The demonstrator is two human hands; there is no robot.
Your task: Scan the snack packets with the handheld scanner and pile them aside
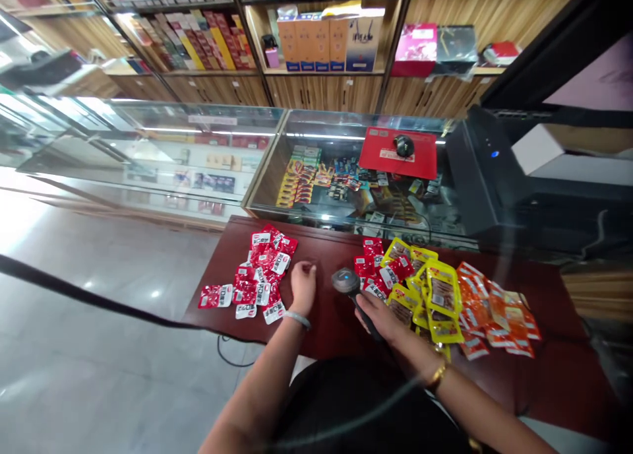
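My right hand [380, 317] grips a dark handheld barcode scanner [347, 282], its head pointing toward the table's middle. My left hand [302, 284] rests on the dark red table [326, 246] with fingers curled, holding nothing, right beside a pile of red-and-white snack packets [260, 276]. To the right of the scanner lie more red packets [378, 269], then yellow packets [435, 295], then orange packets [494, 315]. A bracelet sits on each wrist.
A glass display counter [277, 157] runs behind the table, with a red mat and a mouse [404, 146] on it. A black machine [487, 170] stands at the right. Wooden shelves with boxes [321, 41] line the back wall. A cable [232, 352] hangs off the table's near edge.
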